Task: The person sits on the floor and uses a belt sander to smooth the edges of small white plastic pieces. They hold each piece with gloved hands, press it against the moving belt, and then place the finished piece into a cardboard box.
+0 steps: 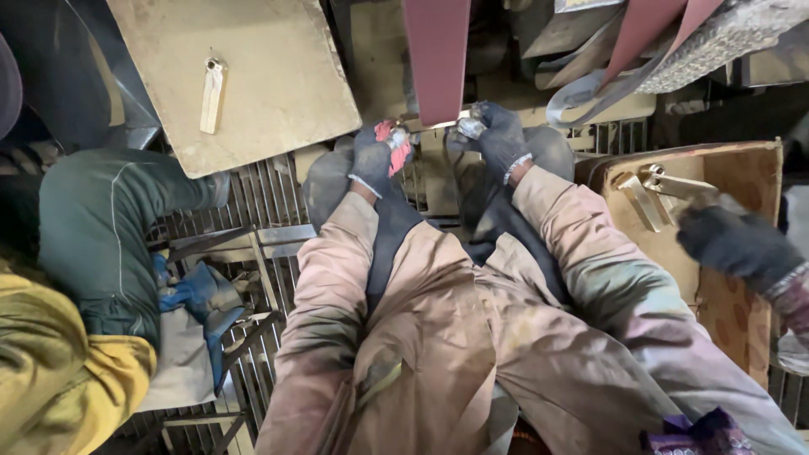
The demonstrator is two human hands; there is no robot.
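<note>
Holding a slim metal piece [438, 126] against the lower end of a red sanding belt [436, 59], the person grips it at both ends, and the piece lies crosswise to the belt, its long axis running left to right between the two gloves, roughly level. The left hand [379, 156], in a dark glove with red patches, is closed on the left end; the right hand [497, 135], in a dark glove, is closed on the right end, so the hands sit apart with the belt between them. To do this well, I judge that even pressure from both sides matters, keeping the piece square to the belt and the fingertips clear of the moving strip. Below the hands a metal grate [261, 194] shows. To the left, a similar brass-coloured piece [212, 94] rests on a beige board [278, 93]. On the right, a cardboard box [742, 177] holds more pieces [653, 190], and another person's gloved hand [737, 244] reaches toward it.
</note>
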